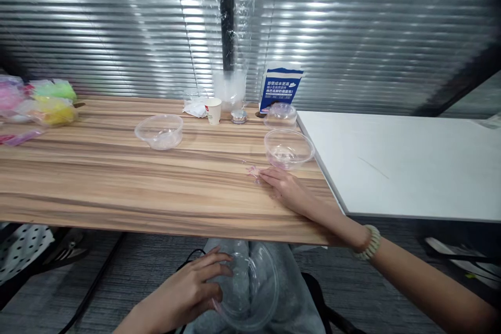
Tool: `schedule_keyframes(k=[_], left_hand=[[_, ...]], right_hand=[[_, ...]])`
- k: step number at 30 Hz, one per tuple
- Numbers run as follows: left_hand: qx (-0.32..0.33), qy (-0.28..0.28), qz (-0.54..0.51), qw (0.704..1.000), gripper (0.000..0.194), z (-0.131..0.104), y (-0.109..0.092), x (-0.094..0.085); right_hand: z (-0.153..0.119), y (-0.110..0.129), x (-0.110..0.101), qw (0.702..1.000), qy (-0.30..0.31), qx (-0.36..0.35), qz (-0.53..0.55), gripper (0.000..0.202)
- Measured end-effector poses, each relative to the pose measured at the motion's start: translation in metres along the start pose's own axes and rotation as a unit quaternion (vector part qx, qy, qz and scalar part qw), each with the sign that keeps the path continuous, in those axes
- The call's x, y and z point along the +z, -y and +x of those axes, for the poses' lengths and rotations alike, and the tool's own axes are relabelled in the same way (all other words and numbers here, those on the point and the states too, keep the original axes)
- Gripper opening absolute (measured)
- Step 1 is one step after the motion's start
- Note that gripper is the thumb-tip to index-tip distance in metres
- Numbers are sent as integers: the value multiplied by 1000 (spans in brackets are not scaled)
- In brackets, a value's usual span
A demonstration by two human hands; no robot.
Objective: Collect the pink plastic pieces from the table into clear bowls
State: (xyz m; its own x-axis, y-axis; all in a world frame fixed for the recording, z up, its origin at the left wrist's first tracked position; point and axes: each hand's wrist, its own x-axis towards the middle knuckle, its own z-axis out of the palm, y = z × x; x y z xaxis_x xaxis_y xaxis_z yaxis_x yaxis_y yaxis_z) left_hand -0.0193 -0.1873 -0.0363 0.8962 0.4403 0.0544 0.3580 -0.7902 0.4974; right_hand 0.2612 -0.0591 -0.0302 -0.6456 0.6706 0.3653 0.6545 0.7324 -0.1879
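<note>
Below the table's front edge, over my lap, my left hand (201,279) grips the rim of a clear plastic bowl (268,292). My right hand (285,188) rests on the wooden tabletop, its fingers stretched out to the left and close together. Its fingertips touch small pink and clear scraps (253,171); the thumb is mostly hidden. Just behind that hand stands a second clear bowl (289,148) with a pinkish tint low on its side. Another clear bowl (160,133) sits farther left.
Toward the back stand a paper cup (213,111), crumpled white tissue (195,108), a small round tin (238,116), a clear plastic bag (230,88), a lidded-looking clear container (281,115) and a blue printed bag (279,90). Colourful packets (50,104) lie far left. A white table (407,167) adjoins at right.
</note>
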Motion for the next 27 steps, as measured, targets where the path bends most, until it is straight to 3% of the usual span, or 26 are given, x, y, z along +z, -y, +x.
schedule_keyframes(k=[12, 19, 23, 27], left_hand=[[-6, -15, -28, 999, 12, -3, 2, 2], [-7, -11, -30, 999, 11, -5, 4, 4], [-2, -29, -38, 999, 11, -5, 4, 4], [3, -34, -30, 999, 10, -2, 2, 2]], right_hand=[[2, 0, 2, 998, 2, -55, -21, 32], [-11, -7, -6, 999, -1, 15, -45, 29], [-13, -5, -7, 999, -25, 34, -14, 35], [-2, 3, -4, 998, -2, 18, 56, 52]])
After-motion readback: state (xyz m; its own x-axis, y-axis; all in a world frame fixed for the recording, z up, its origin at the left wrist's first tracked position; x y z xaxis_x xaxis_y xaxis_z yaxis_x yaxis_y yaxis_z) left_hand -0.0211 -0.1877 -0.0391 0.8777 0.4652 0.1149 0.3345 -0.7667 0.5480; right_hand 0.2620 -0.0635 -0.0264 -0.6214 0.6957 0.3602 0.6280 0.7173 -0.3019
